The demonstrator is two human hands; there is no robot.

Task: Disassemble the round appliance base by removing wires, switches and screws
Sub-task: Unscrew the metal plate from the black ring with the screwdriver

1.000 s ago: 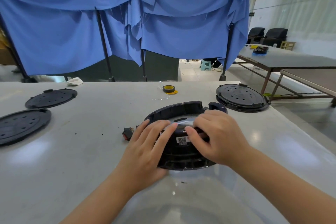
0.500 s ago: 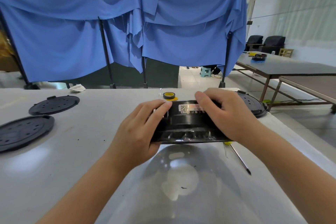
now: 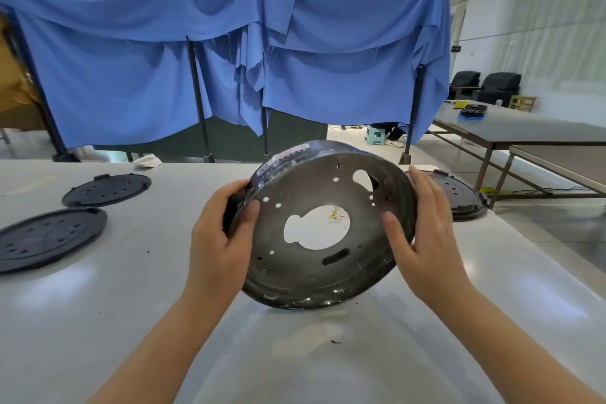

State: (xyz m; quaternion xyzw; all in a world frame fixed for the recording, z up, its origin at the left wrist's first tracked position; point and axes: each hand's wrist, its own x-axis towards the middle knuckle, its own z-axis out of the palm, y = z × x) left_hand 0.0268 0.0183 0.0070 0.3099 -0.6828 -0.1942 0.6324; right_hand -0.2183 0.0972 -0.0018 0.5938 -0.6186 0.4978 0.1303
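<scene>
The round appliance base (image 3: pixel 314 275) is a dark metal dish with a large keyhole-shaped opening in its middle and several small holes. It is held up above the table, tilted with its inner face toward me. My left hand (image 3: pixel 223 239) grips its left rim, thumb on the inner face and fingers behind. My right hand (image 3: pixel 416 239) grips the right rim the same way. A label strip shows on the outer wall at the top left. Through the central opening I see a bit of yellow on the table.
Two black round covers (image 3: pixel 46 236) (image 3: pixel 106 188) lie at the left of the white table (image 3: pixel 98 305). Another black round part (image 3: pixel 459 197) sits behind my right hand. A blue cloth screen (image 3: pixel 229 75) stands behind the table. A grey table (image 3: pixel 524 131) is at the right.
The base was lying on the table under both hands. I have lifted it and tipped it upright, so its inner face now points at me. The view has tilted upward.
</scene>
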